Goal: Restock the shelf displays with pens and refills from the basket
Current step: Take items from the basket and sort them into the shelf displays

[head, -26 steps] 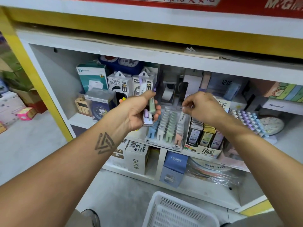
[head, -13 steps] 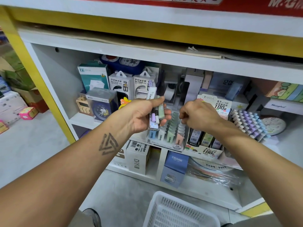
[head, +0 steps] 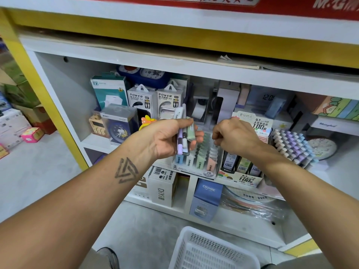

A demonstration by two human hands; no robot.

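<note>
I see lilac, white and mint pens (head: 184, 136); below them pastel blue, green, peach refill display (head: 196, 160); white lattice basket (head: 211, 251) lower.

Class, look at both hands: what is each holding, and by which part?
The left hand grips a bundle of pens and refills around their middle. The right hand is curled; whether it holds anything cannot be told.

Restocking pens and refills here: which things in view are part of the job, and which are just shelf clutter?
Part of the job:
- bundle of pens and refill packs gripped in the left hand
- right hand, fingers curled over the 2B refill display tray
- 0.7 HB lead refill box
- white basket on the floor

Just lying about:
- power bank boxes
- blue clock
- CRUHRE box
</note>
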